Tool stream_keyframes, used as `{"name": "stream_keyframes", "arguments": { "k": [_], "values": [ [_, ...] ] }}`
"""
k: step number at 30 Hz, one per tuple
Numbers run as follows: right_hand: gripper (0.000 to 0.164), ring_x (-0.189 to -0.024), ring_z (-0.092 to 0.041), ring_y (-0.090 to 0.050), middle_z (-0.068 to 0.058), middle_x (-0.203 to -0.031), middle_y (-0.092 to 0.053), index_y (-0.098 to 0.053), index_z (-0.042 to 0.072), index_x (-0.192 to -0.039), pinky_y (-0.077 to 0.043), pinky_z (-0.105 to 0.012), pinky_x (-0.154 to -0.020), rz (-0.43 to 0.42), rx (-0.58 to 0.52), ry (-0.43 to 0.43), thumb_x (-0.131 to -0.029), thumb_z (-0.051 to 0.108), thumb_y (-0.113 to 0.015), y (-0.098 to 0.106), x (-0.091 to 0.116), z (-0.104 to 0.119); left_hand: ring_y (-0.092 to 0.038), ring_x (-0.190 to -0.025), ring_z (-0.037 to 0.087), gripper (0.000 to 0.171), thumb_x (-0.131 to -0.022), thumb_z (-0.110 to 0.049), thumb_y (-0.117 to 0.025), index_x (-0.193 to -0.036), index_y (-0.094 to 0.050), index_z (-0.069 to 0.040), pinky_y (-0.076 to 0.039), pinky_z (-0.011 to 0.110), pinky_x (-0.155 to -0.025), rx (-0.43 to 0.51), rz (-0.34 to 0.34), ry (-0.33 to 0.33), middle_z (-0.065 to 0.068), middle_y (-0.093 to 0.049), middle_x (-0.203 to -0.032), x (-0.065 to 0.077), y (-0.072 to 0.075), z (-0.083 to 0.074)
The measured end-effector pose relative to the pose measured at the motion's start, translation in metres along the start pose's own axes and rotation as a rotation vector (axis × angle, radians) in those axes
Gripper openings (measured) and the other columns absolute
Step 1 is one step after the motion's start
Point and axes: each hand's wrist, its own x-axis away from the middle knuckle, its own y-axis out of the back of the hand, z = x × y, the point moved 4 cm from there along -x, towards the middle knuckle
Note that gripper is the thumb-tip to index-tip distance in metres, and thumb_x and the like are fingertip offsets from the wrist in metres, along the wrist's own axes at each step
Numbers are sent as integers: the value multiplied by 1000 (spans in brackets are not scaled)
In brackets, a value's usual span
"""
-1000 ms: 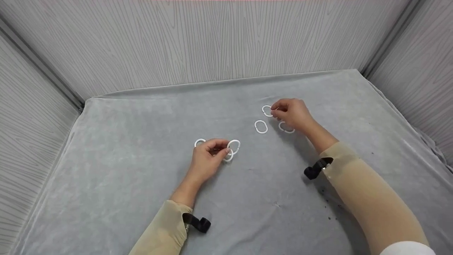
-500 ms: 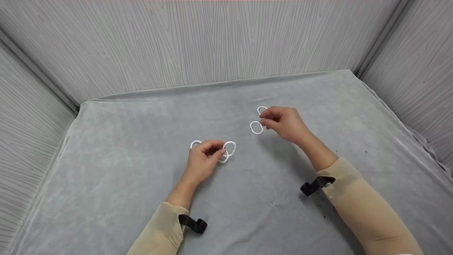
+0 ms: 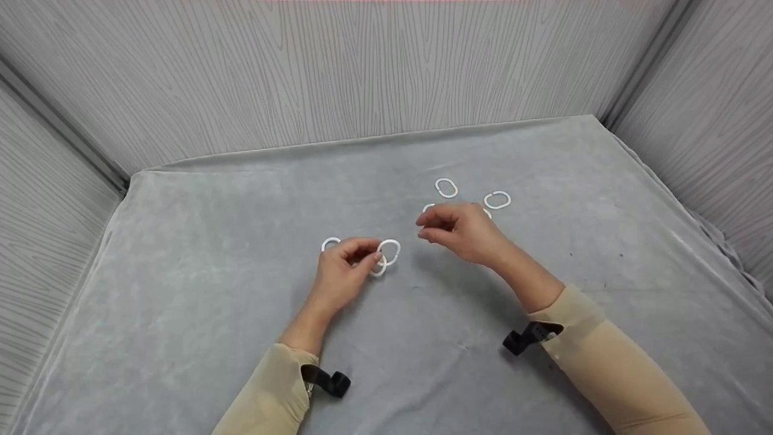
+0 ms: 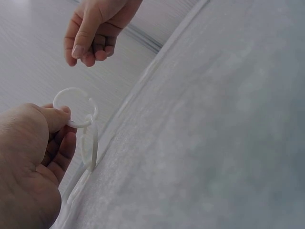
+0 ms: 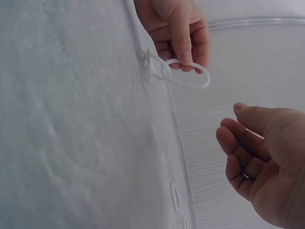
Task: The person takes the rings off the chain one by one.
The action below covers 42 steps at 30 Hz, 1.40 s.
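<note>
- While the left hand [image 3: 342, 273] has nearly kept its place, the right hand [image 3: 468, 234] has come toward it from beside the far ring [image 3: 448, 197]; the space between the two sets of fingertips has narrowed.
- Left fingers: thumb and fingertips pinch the held ring [image 4: 71, 88], its loop projecting toward the right fingers.
- Linked ring [image 4: 95, 143]: passed through the held ring and hanging just below the left fingertips.
- Third ring [image 3: 331, 239]: partly visible behind the left fingers, on the side away from the right hand; whether it joins the linked ring cannot be told.
- Right fingers: loosely bent, thumb apart from the fingertips, with no ring visible between them in either wrist view.
- Far ring: flat on the cloth [image 3: 211, 272], beyond the right fingers; partly covered half a second earlier, now exposed.
- Outer ring [image 3: 498, 208]: beyond the right knuckles, likewise uncovered by the shift.
- Near ring [image 3: 429, 206] and side ring [image 3: 487, 213]: partly hidden, respectively, behind the right forefinger and the right knuckles.
- Significance, as judged: the right hand appears to have crossed without a ring, so the work centres on the joined rings at the left fingertips.
</note>
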Motion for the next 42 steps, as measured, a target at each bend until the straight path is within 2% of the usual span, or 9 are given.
{"name": "stream_keyframes", "arguments": {
  "k": [8,16,22,29,42],
  "values": [
    [15,-87,-14,-71,0,-97,-78,-80,5,-108,-57,-29,-78,29,1,45,-95,13,-81,-17,1,-2,-67,-83,18,15,-94,-3,-80,-109,-80,0,-53,24,-75,5,16,25,3,-77,-96,0,0,0],
    [20,-92,-16,-71,-3,-99,-78,-78,1,-111,-55,-26,-81,11,-127,29,-95,12,-82,-29,4,-17,-68,-83,18,15,-93,-2,-81,-108,-80,2,-54,23,-74,32,33,39,4,-77,-95,1,-2,-1],
    [23,-93,-16,-72,-3,-100,-79,-78,-1,-112,-55,-25,-82,39,-207,12,-94,11,-83,-34,6,-20,-68,-82,17,13,-94,-2,-80,-106,-80,2,-53,23,-74,30,63,25,5,-78,-95,1,-4,-1],
    [18,-95,-14,-72,-1,-102,-79,-80,6,-111,-55,-26,-82,93,-209,31,-94,12,-82,-40,4,-21,-68,-84,16,12,-93,-1,-80,-105,-81,-2,-53,23,-75,39,90,12,5,-78,-95,1,-4,0],
    [14,-90,-15,-69,-4,-101,-79,-81,6,-109,-54,-25,-80,121,-216,30,-95,9,-81,-44,4,-22,-69,-87,16,13,-94,1,-79,-107,-80,3,-55,24,-78,57,156,27,7,-78,-97,1,-8,0]
  ]
}}
